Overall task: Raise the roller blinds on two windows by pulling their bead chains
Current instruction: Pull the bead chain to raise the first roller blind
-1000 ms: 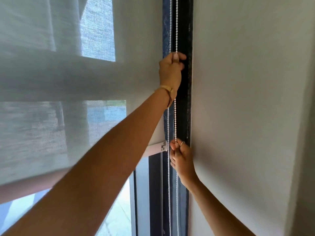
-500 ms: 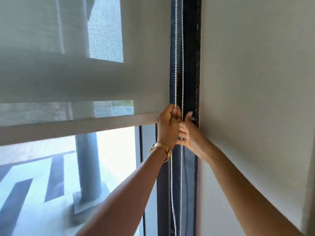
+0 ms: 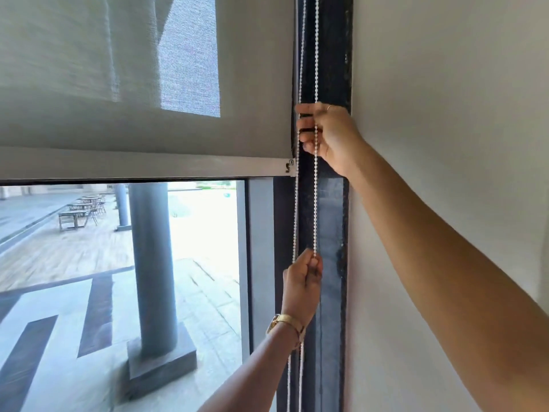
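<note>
Bead chain [image 3: 315, 203]: white, two strands down the dark window frame [image 3: 329, 69], running between both hands.
Right hand [image 3: 326, 135]: above, fingers curled round the chain.
Left hand [image 3: 303, 281]: below, fist clenched on the right strand; gold watch [image 3: 283, 322] at wrist.
Roller blind [image 3: 142, 126]: bottom bar left of the right hand.
Change: hands were together half a second ago, now apart; bar higher.

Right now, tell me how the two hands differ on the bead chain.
The right hand is high, above the blind's bottom bar, fingers loosely curled around the bead chain. The left hand is low, below that bar, pinching it tightly. The left wears a gold watch; the right a ring. Both hold the same right-hand strand.
</note>
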Motion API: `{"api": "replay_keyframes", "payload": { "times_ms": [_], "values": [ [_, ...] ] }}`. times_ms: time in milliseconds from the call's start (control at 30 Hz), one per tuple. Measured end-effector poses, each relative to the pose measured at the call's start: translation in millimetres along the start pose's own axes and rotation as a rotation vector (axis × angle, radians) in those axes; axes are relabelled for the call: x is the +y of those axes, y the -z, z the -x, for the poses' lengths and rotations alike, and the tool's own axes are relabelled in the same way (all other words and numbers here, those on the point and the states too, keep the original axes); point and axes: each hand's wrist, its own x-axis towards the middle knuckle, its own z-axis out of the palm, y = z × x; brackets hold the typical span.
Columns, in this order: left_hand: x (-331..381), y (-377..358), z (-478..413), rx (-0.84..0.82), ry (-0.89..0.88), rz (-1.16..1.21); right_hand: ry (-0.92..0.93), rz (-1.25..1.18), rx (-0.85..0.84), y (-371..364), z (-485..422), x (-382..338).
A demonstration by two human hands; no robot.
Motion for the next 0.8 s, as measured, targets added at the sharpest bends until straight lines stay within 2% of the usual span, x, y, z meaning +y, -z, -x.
{"api": "replay_keyframes", "payload": {
  "times_ms": [133, 267, 467, 667, 800],
  "values": [
    [-6, 8, -5, -0.022, -0.002, -0.060, 0.141, -0.022, 0.086, -2, -1, 17],
    [-5, 5, 3, -0.063, 0.050, -0.079, 0.201, -0.072, 0.108, -3, 6, 28],
    [-1, -9, 24, -0.128, 0.152, 0.080, 0.191, -0.100, 0.105, 13, 12, 50],
    [-9, -7, 16, -0.145, 0.188, 0.061, 0.213, -0.064, 0.095, 12, 12, 52],
    [-5, -2, 13, -0.169, 0.254, 0.049, 0.146, -0.043, 0.074, 8, 18, 63]
  ]
}}
